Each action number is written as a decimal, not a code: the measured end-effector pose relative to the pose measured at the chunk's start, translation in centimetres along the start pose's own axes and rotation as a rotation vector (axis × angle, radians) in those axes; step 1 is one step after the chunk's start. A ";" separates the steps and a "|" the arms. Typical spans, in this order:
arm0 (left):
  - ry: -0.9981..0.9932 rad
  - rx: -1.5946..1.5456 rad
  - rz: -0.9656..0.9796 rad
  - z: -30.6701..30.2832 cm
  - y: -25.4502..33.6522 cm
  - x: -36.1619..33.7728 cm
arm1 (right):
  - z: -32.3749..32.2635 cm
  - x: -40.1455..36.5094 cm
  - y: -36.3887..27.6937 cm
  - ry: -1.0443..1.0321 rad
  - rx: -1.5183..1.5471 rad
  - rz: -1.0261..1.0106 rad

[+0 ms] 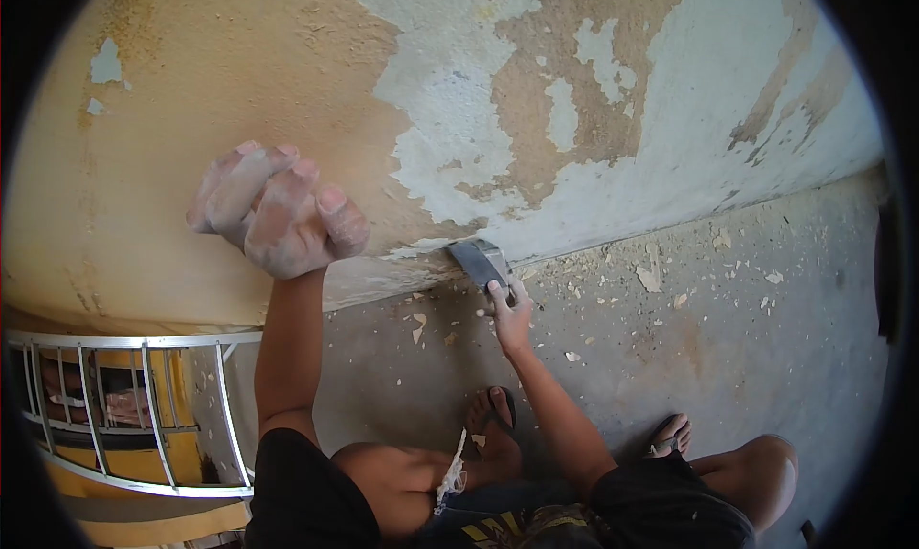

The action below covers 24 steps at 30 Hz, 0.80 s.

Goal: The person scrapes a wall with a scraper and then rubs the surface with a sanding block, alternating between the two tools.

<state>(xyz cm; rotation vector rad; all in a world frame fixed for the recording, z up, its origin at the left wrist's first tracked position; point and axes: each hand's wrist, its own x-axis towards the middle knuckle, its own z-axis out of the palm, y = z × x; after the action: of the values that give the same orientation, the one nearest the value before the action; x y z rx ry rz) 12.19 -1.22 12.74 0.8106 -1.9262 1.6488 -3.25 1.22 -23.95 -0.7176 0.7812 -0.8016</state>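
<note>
My left hand [278, 214], coated in pale dust, is raised in front of the wall [459, 118] with its fingers curled into a loose fist. Nothing shows in it. Lower down, my right hand [510, 317] grips a scraper [476, 264] with a broad, flat grey blade. The blade's edge is right at the foot of the wall, where the paint is torn. Yellowish paint covers the left part of the wall; pale and brown bare patches show where it has come off.
Paint flakes [651, 273] litter the concrete floor [613, 367] along the wall. A white metal railing [148, 405] curves at the lower left. My feet [491, 413] in flip-flops stand close to the wall.
</note>
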 end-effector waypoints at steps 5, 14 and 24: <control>0.157 0.035 -0.185 1.5 -0.5 0.7 | -0.9 -1.3 -0.7 0.049 -0.108 0.144; 0.045 -0.008 -0.247 1.9 0.1 1.3 | -0.5 -0.3 1.3 0.069 -0.069 0.072; 0.146 -0.068 -0.133 1.0 -1.9 0.5 | 5.3 -6.6 -1.2 -0.538 0.149 0.218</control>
<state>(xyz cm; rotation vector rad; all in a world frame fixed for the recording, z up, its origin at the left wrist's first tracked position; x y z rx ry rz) 13.15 -2.48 14.27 0.7538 -1.7786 1.5124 -2.37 7.38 -18.14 -0.6591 0.3014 -0.4307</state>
